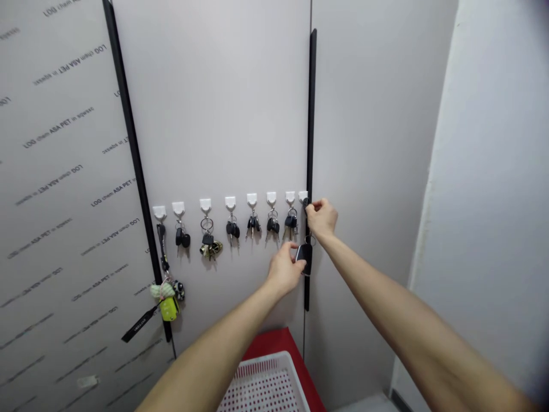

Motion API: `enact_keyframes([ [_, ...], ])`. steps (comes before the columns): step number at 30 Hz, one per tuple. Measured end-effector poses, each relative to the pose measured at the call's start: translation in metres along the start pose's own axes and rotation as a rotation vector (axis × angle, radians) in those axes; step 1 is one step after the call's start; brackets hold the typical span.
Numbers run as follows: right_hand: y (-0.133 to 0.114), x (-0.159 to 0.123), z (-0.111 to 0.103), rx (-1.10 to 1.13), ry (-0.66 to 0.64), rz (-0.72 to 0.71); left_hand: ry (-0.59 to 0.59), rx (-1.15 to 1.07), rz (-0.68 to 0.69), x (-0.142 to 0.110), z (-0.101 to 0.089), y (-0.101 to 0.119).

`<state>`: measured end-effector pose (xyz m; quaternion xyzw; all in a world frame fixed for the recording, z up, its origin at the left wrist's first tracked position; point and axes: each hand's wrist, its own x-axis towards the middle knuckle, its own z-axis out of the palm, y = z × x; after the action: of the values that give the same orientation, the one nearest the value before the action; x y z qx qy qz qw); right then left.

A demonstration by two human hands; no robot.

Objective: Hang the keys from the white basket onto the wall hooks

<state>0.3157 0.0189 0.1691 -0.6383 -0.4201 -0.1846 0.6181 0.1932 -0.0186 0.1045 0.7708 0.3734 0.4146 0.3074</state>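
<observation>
My left hand (286,268) is closed, with thumb and fingers on the edge of a black key fob (305,258). A metal ring (310,240) sits just above the fob. Higher up, my right hand (322,217) pinches a small dark strap (305,202) at the rightmost white hook (302,195); whether the strap is over the hook I cannot tell. Left of my hands, a bunch of keys (290,220) hangs from the neighbouring hook (290,196). Several more key bunches hang along the same row, among them one with brass-coloured keys (210,249).
A yellow-green tag (170,309) dangles with a long black strap at the far left. Black handle strips (311,109) run down the cabinet doors (214,103). Below my forearms stands a white perforated basket (295,377) on a red surface (274,342). A white wall (484,200) rises at right.
</observation>
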Motion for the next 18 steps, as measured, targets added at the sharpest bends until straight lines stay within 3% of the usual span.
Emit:
enact_keyframes([
  [3,0.005,-0.003,0.0,-0.008,-0.006,0.002,0.011,-0.003,0.02,0.0,0.0,-0.002],
  [13,0.009,0.004,0.002,-0.36,-0.26,-0.119,-0.042,0.093,-0.024,0.003,0.009,-0.017],
  [18,0.016,-0.007,-0.002,-0.348,-0.293,-0.125,-0.063,0.115,-0.038,0.0,0.004,-0.018],
])
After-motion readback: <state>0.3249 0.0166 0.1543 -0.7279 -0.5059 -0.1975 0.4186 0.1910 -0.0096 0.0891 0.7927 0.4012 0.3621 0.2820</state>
